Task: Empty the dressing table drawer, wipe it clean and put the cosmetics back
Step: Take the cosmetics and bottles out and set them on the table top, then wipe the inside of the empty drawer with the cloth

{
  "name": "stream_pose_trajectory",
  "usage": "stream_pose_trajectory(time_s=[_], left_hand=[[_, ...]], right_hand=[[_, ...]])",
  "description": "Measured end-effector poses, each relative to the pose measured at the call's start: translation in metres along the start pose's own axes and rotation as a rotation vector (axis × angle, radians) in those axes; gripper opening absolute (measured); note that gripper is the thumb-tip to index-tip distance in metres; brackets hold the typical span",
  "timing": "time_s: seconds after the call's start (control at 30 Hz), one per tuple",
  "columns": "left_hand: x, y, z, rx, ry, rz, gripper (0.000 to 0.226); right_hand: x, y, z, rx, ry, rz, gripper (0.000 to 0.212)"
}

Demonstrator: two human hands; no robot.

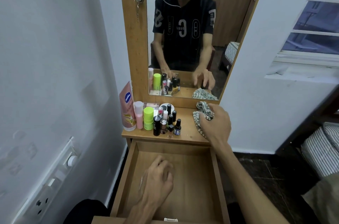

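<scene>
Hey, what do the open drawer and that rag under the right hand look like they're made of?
The drawer looks like laminated board with a matte wood-grain finish: the streaked pattern is even and the edges are flat and banded. It could be veneer. The rag looks like soft woven cotton, grey-and-white checked; it bunches in loose folds under the right hand.
</scene>
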State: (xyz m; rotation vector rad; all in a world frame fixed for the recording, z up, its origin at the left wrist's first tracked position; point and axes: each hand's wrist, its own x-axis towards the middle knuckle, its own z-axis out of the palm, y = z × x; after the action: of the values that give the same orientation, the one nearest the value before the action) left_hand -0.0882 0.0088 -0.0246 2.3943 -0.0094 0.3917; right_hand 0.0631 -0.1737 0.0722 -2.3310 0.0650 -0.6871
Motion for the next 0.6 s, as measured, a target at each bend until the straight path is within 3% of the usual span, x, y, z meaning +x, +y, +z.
stream_pose_trajectory(time_s=[0.1,0.17,0.4,0.6], left_hand=[[0.0,0.0,0.0,0.001,-0.019,-0.014,0.013],[0.0,-0.001,0.0,0.001,-0.033,-0.017,0.013],[0.001,-0.001,-0.001,-0.016,-0.038,-0.012,0.012],[-0.001,-0.002,-0.005,0.016,-0.043,0.001,0.011]], right_hand=[[0.022,0.012,0.016,-0.241,-0.291,-0.061,0.068],[0.024,0.022,0.025,-0.37,-0.435,-0.065,0.071],[0.001,0.03,0.015,-0.341,-0.333,-0.128,0.052],[-0.024,0.024,-0.012,-0.223,-0.342,-0.121,0.041]])
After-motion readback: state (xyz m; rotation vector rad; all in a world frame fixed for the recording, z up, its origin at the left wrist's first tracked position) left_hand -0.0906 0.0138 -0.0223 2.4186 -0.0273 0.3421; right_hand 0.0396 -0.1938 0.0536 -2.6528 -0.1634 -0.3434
